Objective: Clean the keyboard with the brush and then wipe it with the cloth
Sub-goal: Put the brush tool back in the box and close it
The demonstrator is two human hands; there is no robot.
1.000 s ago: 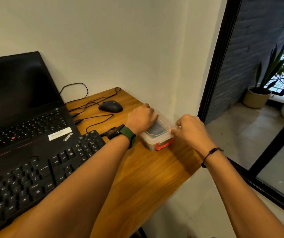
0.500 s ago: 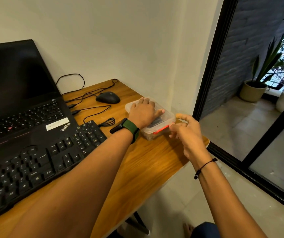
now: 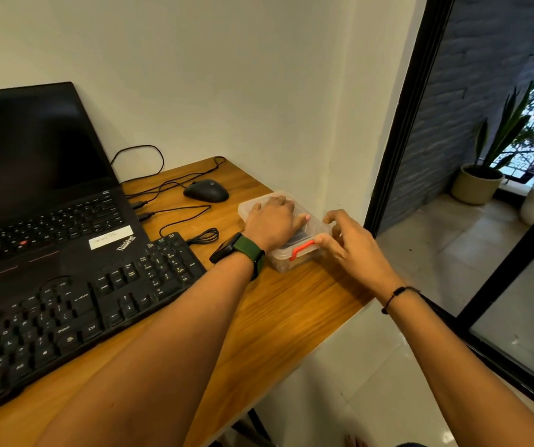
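Note:
A black external keyboard lies on the wooden desk at the lower left, in front of a laptop. Near the desk's right end stands a small clear plastic box with a red latch on its near side. My left hand lies flat on the lid, pressing it down. My right hand grips the box's right corner, thumb at the red latch and fingers curled over the lid edge. Something dark shows through the lid. No brush or cloth is visible.
An open black laptop stands behind the keyboard. A black mouse and loose cables lie between laptop and box. The white wall is just behind the box. The desk ends right of the box, beside a black-framed glass door.
My left hand has spread flat over the lid from a fist on the box's far end. My right hand has opened and closed in on the latch corner. The view shifted.

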